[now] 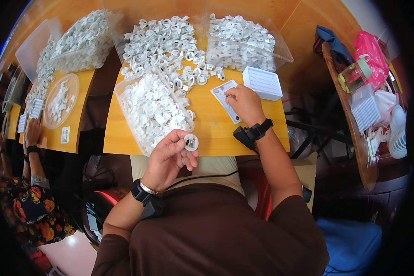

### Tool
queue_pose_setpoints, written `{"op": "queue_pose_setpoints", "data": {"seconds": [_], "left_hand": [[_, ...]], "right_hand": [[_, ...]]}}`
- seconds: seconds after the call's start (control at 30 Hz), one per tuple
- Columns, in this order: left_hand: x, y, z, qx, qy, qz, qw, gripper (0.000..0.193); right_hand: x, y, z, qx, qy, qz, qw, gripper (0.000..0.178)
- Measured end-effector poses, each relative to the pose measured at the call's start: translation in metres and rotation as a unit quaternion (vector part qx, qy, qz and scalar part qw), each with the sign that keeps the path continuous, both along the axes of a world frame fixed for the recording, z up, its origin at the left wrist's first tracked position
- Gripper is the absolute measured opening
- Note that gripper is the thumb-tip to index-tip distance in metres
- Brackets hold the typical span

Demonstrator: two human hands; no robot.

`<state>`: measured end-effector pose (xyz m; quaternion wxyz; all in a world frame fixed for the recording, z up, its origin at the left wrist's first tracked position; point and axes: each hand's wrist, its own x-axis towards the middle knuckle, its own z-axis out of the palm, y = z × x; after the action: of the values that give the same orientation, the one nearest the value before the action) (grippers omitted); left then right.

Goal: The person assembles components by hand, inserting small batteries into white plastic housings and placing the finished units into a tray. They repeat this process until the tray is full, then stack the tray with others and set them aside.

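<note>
Pinched between thumb and fingertips, the left hand (168, 158) has a narrow grip on a small round white disc (191, 142) with a dark square at its centre, held up just off the near edge of the surface (207, 133). The right hand (244, 105) lies further out, fingers curled down onto a flat white card (225, 99); whether it holds anything I cannot tell. That card lies ahead and to the right of the disc, its long axis slanting from far left to near right, and the right hand is plainly the nearer to it. Just beyond the card sits a white gridded tray (263, 83). Left of both hands a clear tub (145, 147) brims with small white parts, and loose white rings (165, 41) spread across the far side. Another person's hand (32, 133) rests at the neighbouring wooden desk on the left, while a cluttered side table (354, 138) stands to the right
</note>
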<state>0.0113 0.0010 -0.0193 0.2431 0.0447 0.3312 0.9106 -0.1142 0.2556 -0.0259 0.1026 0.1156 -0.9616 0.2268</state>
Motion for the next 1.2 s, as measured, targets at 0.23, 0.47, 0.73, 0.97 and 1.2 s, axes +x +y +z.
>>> {"op": "queue_pose_setpoints", "data": {"seconds": [0.23, 0.47, 0.73, 0.97, 1.2], "left_hand": [[0.0, -0.004, 0.003, 0.003, 0.009, 0.006, 1.0, 0.024], [0.001, -0.003, 0.003, -0.001, 0.007, 0.021, 1.0, 0.027], [0.004, 0.0, 0.004, -0.067, 0.017, 0.054, 0.996, 0.027], [0.008, 0.004, 0.011, -0.1, 0.023, 0.073, 0.992, 0.029], [0.012, 0.006, 0.011, -0.106, 0.029, 0.063, 0.992, 0.02]], "right_hand": [[-0.006, 0.002, -0.007, 0.009, 0.017, -0.01, 1.0, 0.01], [0.024, -0.006, 0.021, -0.252, -0.058, 0.005, 0.966, 0.011], [0.083, -0.041, 0.054, -0.495, -0.215, 0.125, 0.833, 0.013], [0.111, -0.068, 0.058, -0.33, -0.011, 0.158, 0.931, 0.009], [0.113, -0.074, 0.051, -0.24, 0.086, 0.2, 0.946, 0.017]]}}
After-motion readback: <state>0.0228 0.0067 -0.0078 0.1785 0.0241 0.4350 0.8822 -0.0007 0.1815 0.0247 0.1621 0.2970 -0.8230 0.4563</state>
